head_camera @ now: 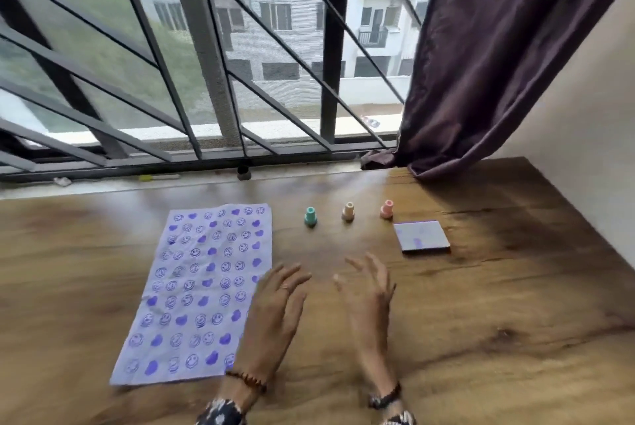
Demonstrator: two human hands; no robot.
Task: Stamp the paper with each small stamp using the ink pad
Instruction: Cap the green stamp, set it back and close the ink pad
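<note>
A sheet of paper (192,290) lies flat on the left of the wooden table (498,321), covered with rows of purple smiley and heart prints. Three small stamps stand upright in a row beyond my hands: a teal stamp (310,216), a beige stamp (348,211) and a pink stamp (387,209). The square ink pad (422,236) rests just right of the pink one, lid off, purple smears on its face. My left hand (276,307) hovers open beside the paper's right edge. My right hand (369,294) is open too, fingers spread, holding nothing.
A barred window (206,63) with a sill runs along the table's far edge. A dark purple curtain (481,63) hangs at the right and touches the table's back corner. A white wall (591,149) borders the table on the right.
</note>
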